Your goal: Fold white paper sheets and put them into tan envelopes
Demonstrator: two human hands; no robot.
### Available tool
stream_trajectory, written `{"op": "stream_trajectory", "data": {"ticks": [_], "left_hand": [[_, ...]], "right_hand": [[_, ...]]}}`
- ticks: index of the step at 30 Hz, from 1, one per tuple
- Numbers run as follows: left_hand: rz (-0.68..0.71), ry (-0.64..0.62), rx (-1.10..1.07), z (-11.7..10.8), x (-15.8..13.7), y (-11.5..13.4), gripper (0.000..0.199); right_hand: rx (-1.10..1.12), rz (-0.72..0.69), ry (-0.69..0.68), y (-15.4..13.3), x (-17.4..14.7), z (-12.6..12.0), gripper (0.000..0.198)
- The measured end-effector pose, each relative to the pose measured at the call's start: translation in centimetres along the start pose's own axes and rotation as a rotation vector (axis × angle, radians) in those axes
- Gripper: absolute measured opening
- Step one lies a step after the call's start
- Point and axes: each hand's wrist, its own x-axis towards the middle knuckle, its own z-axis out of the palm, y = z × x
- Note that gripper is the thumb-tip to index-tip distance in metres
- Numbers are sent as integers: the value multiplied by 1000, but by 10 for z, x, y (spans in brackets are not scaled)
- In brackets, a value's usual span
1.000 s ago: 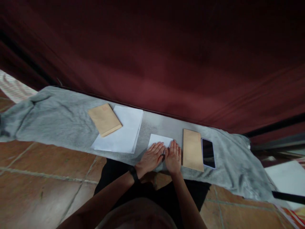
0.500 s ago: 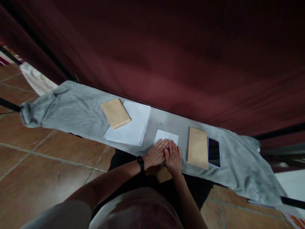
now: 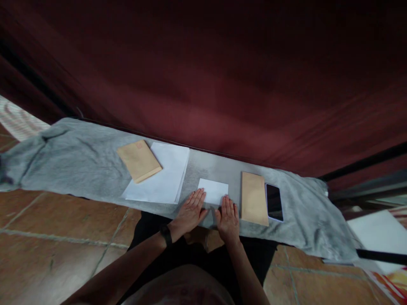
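Observation:
A small white sheet of paper (image 3: 213, 190), apparently folded, lies flat on the grey cloth in front of me. My left hand (image 3: 191, 209) rests flat at its lower left corner, fingertips touching the edge and thumb spread. At the lower right corner lies my right hand (image 3: 228, 217), palm down, fingers stretched out and thumb apart. Neither hand grips anything. To the right is a brown envelope stack (image 3: 254, 198), close beside my right hand. Larger white sheets (image 3: 168, 169) lie to the left, partly under another stack of brown envelopes (image 3: 139, 160).
A phone (image 3: 274, 202) with a dark screen lies right of the right-hand envelopes. The grey cloth (image 3: 79, 156) covers a long narrow surface. A dark red curtain (image 3: 203, 97) hangs along its far edge. Tiled floor (image 3: 70, 220) shows below.
My hands, side by side and overlapping at the fingers on the small paper before, have moved apart to its two lower corners. More of the paper shows. The view has shifted slightly.

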Motion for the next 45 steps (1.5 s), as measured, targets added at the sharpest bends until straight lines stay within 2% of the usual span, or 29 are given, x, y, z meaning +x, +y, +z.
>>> {"op": "stream_trajectory", "data": {"ticks": [4,7,9,13,15,18,21,24,29,35,40,42,45], "left_hand": [[-38,18,39,-1,-4,-4,61],[-88,47,51,0,0,1,59],[-86,57,34,3,9,12,57],[31,17,-38,17,40,39,54],[43,5,-48,25,54,46,55],[10,29,-36,33,66,38,57],[-49,59,1,31,66,12,58],[-113,61,47,23,62,-16,59],[-50,26,27,13,71,-39,53],[-3,-82,-8,-4,104,-41,37],[-10,-207,-3,-32,129,-36,16],[17,-188,-21,-51,136,-33,18],[67,-51,-70,-82,138,-29,21]], "right_hand": [[27,38,6,0,-1,-1,63],[20,41,13,0,0,0,62],[4,37,13,0,-1,1,62],[-16,26,0,-1,-2,1,57],[-14,26,0,-2,-2,1,56],[-4,59,6,-4,0,1,54],[10,68,3,-4,2,-1,56],[18,59,5,-4,3,-3,60],[37,98,-8,-6,5,-8,59],[48,132,-29,-10,8,-14,57],[64,139,-21,-9,7,-14,58],[120,154,3,-6,7,-14,57],[261,236,33,1,7,-15,56]]}}
